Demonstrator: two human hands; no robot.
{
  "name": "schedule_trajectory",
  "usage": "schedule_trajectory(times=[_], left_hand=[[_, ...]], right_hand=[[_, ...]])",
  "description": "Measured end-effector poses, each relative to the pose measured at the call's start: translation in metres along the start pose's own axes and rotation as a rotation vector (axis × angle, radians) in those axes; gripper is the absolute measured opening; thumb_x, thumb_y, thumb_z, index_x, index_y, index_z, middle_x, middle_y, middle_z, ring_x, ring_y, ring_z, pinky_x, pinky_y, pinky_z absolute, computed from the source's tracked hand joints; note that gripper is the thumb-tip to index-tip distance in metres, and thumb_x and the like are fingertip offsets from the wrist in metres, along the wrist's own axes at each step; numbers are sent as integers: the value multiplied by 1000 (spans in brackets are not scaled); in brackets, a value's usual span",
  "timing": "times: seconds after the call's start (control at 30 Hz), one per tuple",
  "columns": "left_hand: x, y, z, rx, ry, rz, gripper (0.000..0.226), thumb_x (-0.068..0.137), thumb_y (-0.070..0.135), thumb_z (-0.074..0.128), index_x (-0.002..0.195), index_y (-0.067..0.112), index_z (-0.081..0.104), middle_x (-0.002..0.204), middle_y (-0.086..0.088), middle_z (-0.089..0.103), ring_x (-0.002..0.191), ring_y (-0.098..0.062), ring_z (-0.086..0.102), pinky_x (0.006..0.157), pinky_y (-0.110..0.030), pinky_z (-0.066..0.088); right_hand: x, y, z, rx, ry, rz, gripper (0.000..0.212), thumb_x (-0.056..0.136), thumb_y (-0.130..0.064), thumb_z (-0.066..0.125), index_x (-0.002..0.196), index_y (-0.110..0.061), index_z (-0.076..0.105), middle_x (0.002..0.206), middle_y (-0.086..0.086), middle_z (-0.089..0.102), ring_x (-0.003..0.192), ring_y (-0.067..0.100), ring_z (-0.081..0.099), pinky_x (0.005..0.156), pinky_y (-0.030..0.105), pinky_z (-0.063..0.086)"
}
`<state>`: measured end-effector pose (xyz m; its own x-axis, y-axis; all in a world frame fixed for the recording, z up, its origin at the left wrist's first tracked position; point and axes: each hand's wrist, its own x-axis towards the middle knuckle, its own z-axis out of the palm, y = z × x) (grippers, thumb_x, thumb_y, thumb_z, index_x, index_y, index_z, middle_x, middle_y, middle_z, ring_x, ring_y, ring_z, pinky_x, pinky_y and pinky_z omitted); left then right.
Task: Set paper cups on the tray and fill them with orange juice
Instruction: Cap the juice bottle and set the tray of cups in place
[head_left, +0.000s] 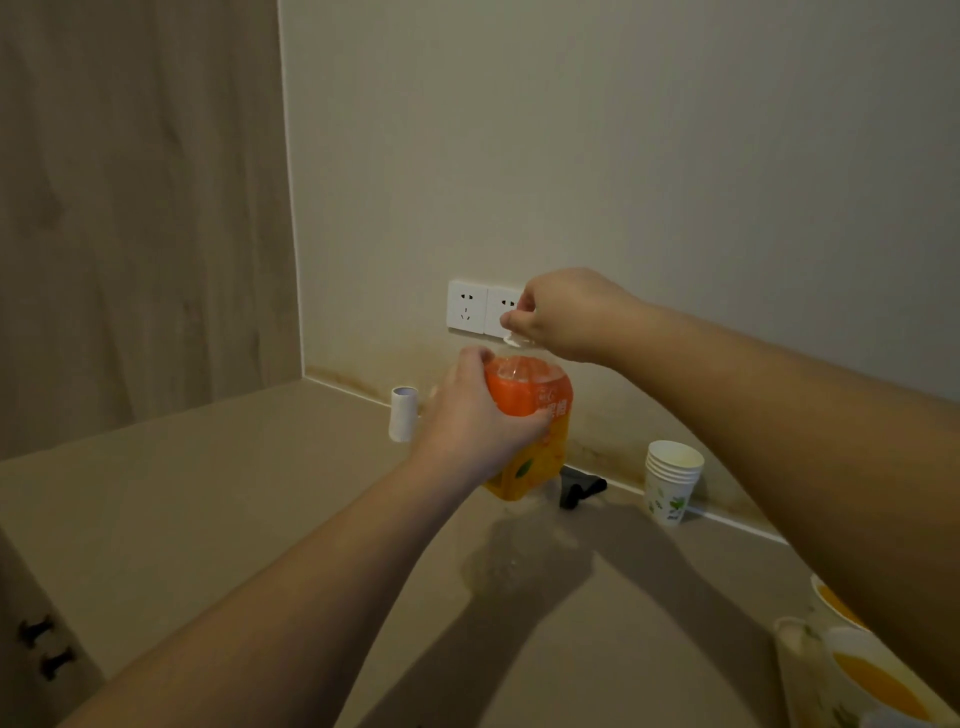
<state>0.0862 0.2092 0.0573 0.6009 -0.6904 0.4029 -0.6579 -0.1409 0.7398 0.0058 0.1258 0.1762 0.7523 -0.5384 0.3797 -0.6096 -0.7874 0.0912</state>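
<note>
An orange juice bottle (540, 415) stands upright on the beige counter near the back wall. My left hand (467, 415) grips its shoulder from the left. Above it, my right hand (566, 317) pinches the bottle's top, where a cap (517, 340) shows just under the fingers. A stack of white paper cups (670, 483) with a green leaf print stands to the right by the wall. At the bottom right, two paper cups holding orange juice (872, 680) (836, 603) are partly hidden under my right forearm; the tray is not visible.
A small white cylinder (404, 413) stands left of the bottle by the wall. A black object (579, 488) lies behind the bottle. A double wall socket (483, 309) sits above. A wooden panel (140, 208) closes the left side.
</note>
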Motion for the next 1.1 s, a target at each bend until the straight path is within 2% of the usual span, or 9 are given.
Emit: schedule_trajectory(times=[0.07,0.17,0.33,0.47,0.6,0.73,0.8,1.03,1.1], left_hand=[[0,2,2,0,1,6,93,73,64,81,145,38,28,138,8,47,110,-12,37,90,-40,53],[-1,2,5,-6,-8,-1,95,71,66,81,145,39,28,139,9,48,117,-15,45,93,-44,56],[1,6,13,-49,-41,-10,96,69,65,83,144,40,27,138,10,47,122,-21,52,93,-46,57],[1,12,24,33,62,24,95,66,71,80,140,39,31,132,13,49,121,-18,51,93,-46,56],[4,10,27,-6,20,27,97,65,72,80,142,40,29,135,13,47,123,-18,50,95,-47,56],[9,6,18,-102,-102,17,99,67,64,84,144,41,27,142,10,46,125,-21,51,96,-49,56],[9,5,17,-110,-122,25,98,68,62,85,143,42,26,143,9,45,125,-22,52,96,-49,56],[13,5,21,-120,-105,28,95,69,60,85,143,42,27,142,10,45,123,-21,51,94,-46,57],[13,4,22,-123,-113,32,96,69,60,85,143,42,27,142,10,45,124,-20,51,95,-46,56]], right_hand=[[-1,3,-2,-48,-22,-22,46,102,-45,43,113,-7,67,103,12,68,90,26,62,74,36,48],[-2,9,-1,-67,-49,-65,42,104,-43,39,117,-8,58,106,10,64,86,25,56,69,35,42],[-2,18,3,31,-60,-31,30,104,-40,35,119,-16,45,86,-2,48,71,11,46,57,31,33],[3,17,12,77,-1,112,27,96,-36,39,112,-19,53,97,2,59,87,22,57,70,35,46],[4,23,14,20,37,117,26,94,-39,36,94,-23,57,96,1,63,87,22,57,69,34,43],[1,33,14,30,-21,-8,40,95,-43,33,118,-23,60,116,4,64,96,24,55,76,36,46],[4,35,15,60,-31,-53,39,97,-38,35,123,-24,60,123,5,64,98,24,55,74,35,44],[8,37,16,51,0,3,30,98,-46,38,101,-26,60,95,-4,59,81,13,54,64,31,41],[8,40,16,73,-29,-13,30,99,-45,36,103,-25,57,101,-2,59,89,18,54,70,34,42]])
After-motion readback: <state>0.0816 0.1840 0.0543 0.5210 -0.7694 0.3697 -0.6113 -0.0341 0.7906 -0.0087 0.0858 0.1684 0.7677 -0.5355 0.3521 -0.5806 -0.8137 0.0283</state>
